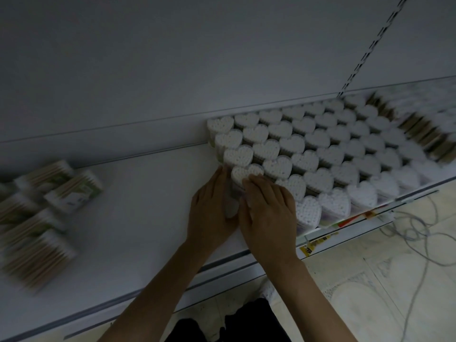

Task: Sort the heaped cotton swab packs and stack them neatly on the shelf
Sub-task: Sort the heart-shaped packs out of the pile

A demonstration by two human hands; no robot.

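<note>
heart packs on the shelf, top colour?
White: the heart packs show white swab tips, clearest in the head view.

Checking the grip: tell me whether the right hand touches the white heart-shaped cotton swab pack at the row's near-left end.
Touching. The head view shows the right hand fingertips lying on the white heart-shaped cotton swab pack, with no gap.

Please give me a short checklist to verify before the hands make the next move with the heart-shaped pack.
1. Both hands on the pack: left hand and right hand touch the heart-shaped pack: ok.
2. Pack in line with the rows of heart packs: cannot tell, hands cover it.
3. Bare shelf to the left: ok.
4. Flat packs sorted: not ok, heaped.
5. Floor cable away from arms: ok.
</note>
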